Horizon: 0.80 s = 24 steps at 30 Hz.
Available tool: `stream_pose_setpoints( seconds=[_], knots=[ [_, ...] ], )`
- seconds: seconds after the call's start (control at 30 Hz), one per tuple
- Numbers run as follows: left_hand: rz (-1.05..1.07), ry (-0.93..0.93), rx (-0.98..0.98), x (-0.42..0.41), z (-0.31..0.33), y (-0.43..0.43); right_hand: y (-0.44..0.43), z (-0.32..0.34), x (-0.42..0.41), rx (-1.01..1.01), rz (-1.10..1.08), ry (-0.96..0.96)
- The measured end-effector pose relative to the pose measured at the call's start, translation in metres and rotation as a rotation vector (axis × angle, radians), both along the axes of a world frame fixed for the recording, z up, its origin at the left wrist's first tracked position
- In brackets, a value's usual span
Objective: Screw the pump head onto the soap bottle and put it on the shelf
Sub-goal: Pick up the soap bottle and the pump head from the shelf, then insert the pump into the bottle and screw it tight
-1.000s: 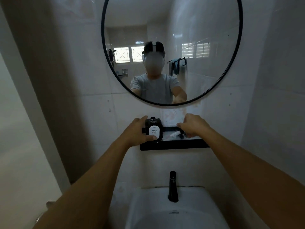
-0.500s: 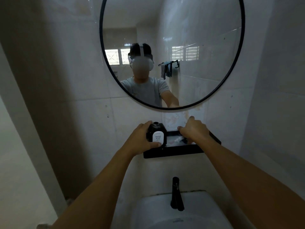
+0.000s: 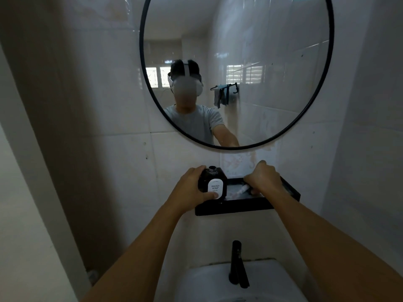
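A dark square soap bottle (image 3: 212, 182) with a white "HAND SOAP" label stands at the left end of the black wall shelf (image 3: 235, 207). Its threaded neck is bare. My left hand (image 3: 189, 191) is wrapped around the bottle's left side, thumb on the label. My right hand (image 3: 265, 178) is curled down into the shelf tray to the right of the bottle, fingers closed over the pump head, of which only the whitish tube (image 3: 241, 190) shows beneath the fingers. The pump's top is hidden by that hand.
A round black-framed mirror (image 3: 316, 118) hangs on the tiled wall above the shelf. Below the shelf stand a black faucet (image 3: 237, 264) and a white sink (image 3: 218, 280). A side wall closes in on the right, a dark corner on the left.
The view has shifted, so the mirror and shelf sit further right in the frame. Both hands stay on the shelf; the right hand has closed tighter over the pump.
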<state>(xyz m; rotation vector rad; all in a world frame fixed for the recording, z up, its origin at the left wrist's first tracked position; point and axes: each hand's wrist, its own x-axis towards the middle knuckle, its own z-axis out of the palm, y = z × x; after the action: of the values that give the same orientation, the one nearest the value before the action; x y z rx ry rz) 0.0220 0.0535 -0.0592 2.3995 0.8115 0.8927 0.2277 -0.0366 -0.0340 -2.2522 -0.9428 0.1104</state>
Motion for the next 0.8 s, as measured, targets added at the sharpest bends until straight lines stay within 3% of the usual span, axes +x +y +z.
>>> stream_pose_setpoints(
  seconds=[0.27, 0.47, 0.63, 0.8],
  knots=[
    [0.005, 0.001, 0.025, 0.0, 0.0, -0.001, -0.009, 0.015, 0.005, 0.123, 0.014, 0.021],
    [0.012, 0.005, 0.034, 0.001, -0.001, -0.001, -0.035, 0.057, -0.01, 0.454, 0.117, 0.109],
    [0.023, 0.015, 0.03, 0.001, -0.001, -0.002, -0.035, 0.088, -0.04, 0.744, 0.343, -0.091],
    [0.029, 0.037, 0.038, 0.002, 0.001, -0.002, -0.018, 0.08, -0.056, 0.782, 0.54, -0.158]
  ],
)
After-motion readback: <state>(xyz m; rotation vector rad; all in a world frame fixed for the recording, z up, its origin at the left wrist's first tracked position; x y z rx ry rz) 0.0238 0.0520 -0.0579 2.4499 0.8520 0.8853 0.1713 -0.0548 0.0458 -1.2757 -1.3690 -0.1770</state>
